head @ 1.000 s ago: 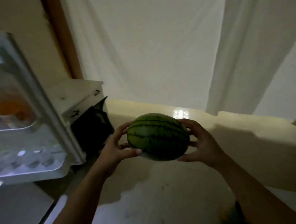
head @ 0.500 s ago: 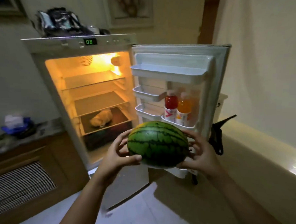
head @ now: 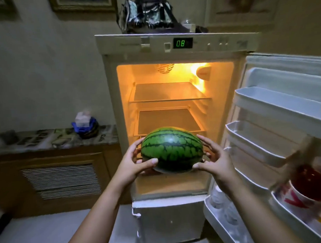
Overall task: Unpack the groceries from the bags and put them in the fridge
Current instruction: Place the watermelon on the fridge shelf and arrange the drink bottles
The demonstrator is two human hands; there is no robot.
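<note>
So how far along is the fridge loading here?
Done: a red drink bottle stands in the open door's rack. In hand: left hand and right hand hold the striped green watermelon before the lit white fridge. Left: shelving it; both upper shelves look bare.

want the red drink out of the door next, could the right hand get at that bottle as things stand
Probably not yet: the right hand and left hand both grip the watermelon. The red bottle sits unblocked in the open door rack.

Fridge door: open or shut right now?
Open. The fridge door is swung out to the right, its racks facing the camera, and the lit shelves inside show behind the watermelon.
</note>
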